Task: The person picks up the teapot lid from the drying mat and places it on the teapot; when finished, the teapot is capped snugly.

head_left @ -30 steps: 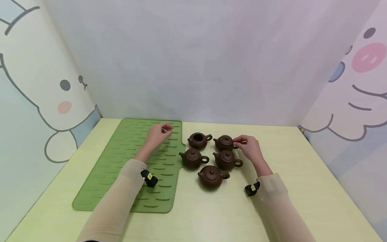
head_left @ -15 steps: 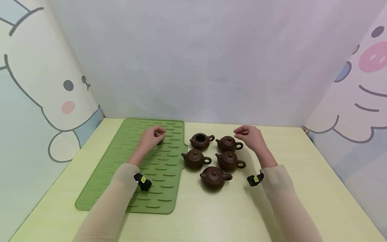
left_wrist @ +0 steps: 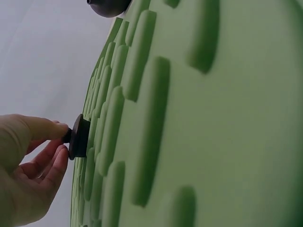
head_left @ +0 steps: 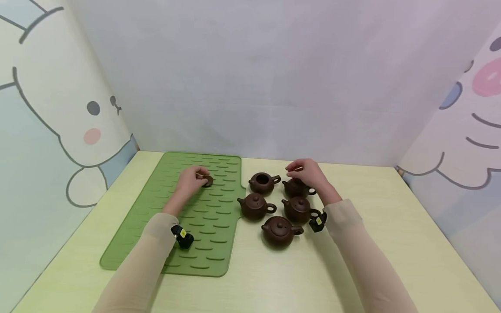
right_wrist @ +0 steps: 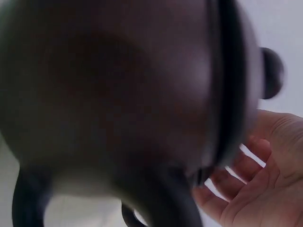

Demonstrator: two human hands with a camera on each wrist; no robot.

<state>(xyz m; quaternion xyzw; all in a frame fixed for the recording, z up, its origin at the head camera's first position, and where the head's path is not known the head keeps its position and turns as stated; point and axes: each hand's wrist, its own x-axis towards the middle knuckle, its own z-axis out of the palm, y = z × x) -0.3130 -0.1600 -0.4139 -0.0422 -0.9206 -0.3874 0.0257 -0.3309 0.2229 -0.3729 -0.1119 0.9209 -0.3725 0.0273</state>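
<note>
My left hand is over the green mat, pinching the knob of a dark brown teapot lid. In the left wrist view the thumb and fingers meet at that lid's knob, and its underside is at the mat's ridges. A lidless teapot stands at the back, its round mouth showing. My right hand hovers over the back right teapot, fingers loosely bent and holding nothing, partly covering its top. A lidded teapot fills most of the right wrist view, blurred.
Three more lidded teapots stand nearby: one at middle left, one at middle right and one at the front. They are close together, just right of the mat on the pale table. Patterned walls surround the table.
My left hand has moved left and down with the lid to the mat. The right hand has left the back right teapot's handle, risen, and come left over that teapot's top.
</note>
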